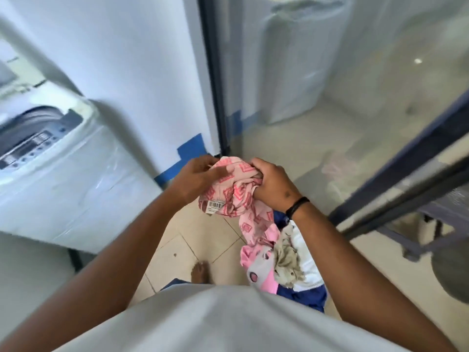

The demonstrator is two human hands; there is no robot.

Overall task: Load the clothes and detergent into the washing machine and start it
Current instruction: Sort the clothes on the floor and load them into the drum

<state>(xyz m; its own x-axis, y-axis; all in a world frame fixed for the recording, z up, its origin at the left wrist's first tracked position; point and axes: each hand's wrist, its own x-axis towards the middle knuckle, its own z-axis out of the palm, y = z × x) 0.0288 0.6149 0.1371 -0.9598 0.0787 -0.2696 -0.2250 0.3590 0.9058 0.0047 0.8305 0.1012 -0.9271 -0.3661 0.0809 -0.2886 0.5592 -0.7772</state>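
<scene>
Fingers (256, 165) of the right hand (272, 185) clamped on the pink cloth (238, 189), left hand (196, 180) pinching its near-left edge, thumb across. Held mid-air, right of the washer (50, 158). Soft, light, floppy; probably best gathered in a bunch so no tail drags.

Bright, even daylight, cool and bluish on the white wall (121, 59). Soft shadow beside the washing machine (50, 158). Hazy reflections and a small glare spot across the glass door (355, 85). Slight motion blur throughout; strong wide-angle bending toward the edges.
</scene>
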